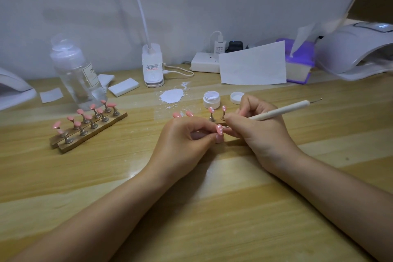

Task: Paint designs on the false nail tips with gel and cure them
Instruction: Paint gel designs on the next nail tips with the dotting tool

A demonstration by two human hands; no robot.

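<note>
Pink nail tip (219, 129) sits at frame centre — your left hand (187, 138) fingers pinch its stand, while your right hand (257, 127) fingers pinch the dotting pen (280, 110) — its point touching the tip.

Pink nail tip (219, 129) with white dots; white dotting pen (280, 110); white gel jar (211, 100); purple tissue box (299, 59); pale striped wood surface (212, 208).

Both forearms were bare to the frame's edge, with no sleeves, and the left hand (182, 140) and right hand (258, 132) were ungloved.
</note>
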